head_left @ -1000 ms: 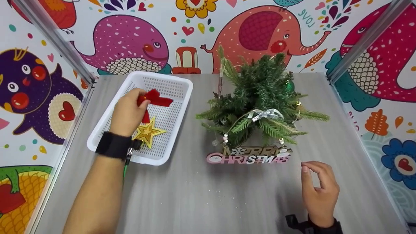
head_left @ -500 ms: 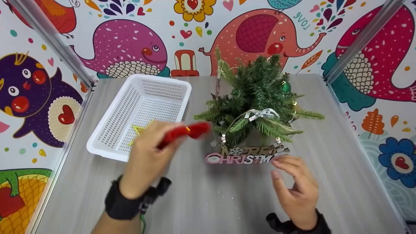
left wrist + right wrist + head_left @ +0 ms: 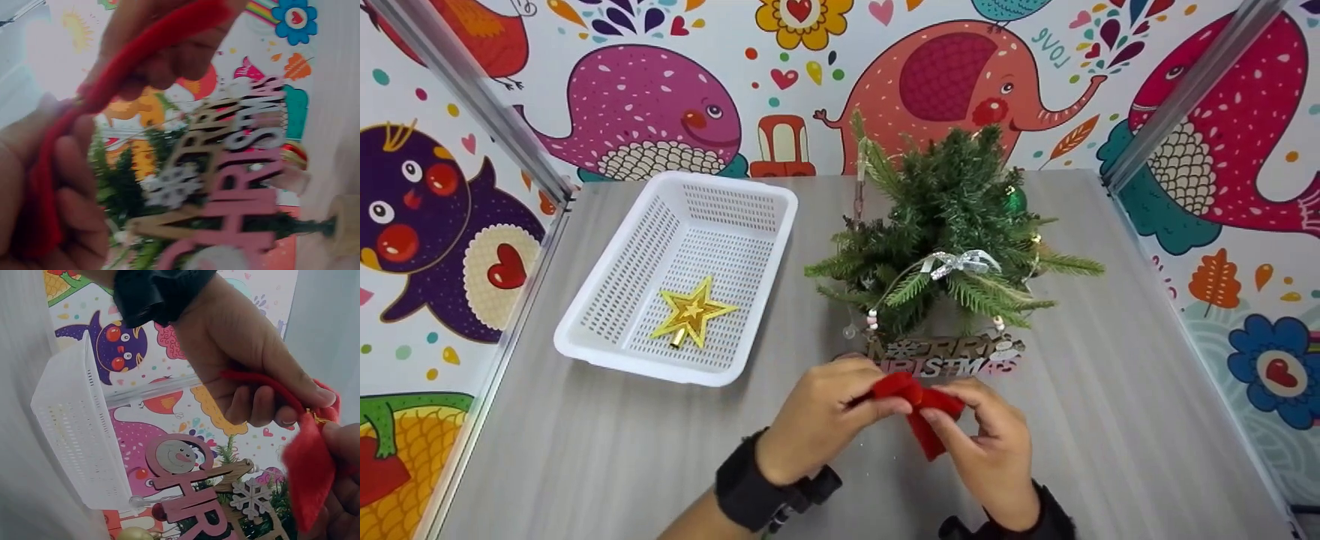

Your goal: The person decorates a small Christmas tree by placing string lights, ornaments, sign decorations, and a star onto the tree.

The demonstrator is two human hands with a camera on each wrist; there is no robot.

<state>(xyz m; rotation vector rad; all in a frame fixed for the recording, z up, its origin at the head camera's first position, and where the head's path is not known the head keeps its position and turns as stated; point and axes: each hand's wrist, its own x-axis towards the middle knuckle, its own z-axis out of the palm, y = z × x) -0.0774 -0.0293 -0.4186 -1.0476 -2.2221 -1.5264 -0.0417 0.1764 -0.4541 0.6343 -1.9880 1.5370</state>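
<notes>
Both hands hold a red felt-like bow (image 3: pixel 926 435) over the table, in front of a small Christmas tree (image 3: pixel 952 210). My left hand (image 3: pixel 825 416) pinches its left loop between thumb and fingers. On the other side, my right hand (image 3: pixel 990 442) pinches it near the middle. A thin gold tie (image 3: pixel 316 417) shows at the bow's centre in the right wrist view. Just behind the hands hangs a "Merry Christmas" sign (image 3: pixel 945 366) from the tree, partly hidden by the fingers and bow.
A white perforated basket (image 3: pixel 574 341) stands at the left with a gold star (image 3: pixel 692 311) inside. The tree carries a silver bow (image 3: pixel 960 264) and a green ball (image 3: pixel 1015 201). Printed panels (image 3: pixel 660 112) border the table, with metal posts at the corners.
My left hand has lifted the red bow out of the basket and carried it right, to the front of the tree. My right hand has moved left and now grips the bow too.
</notes>
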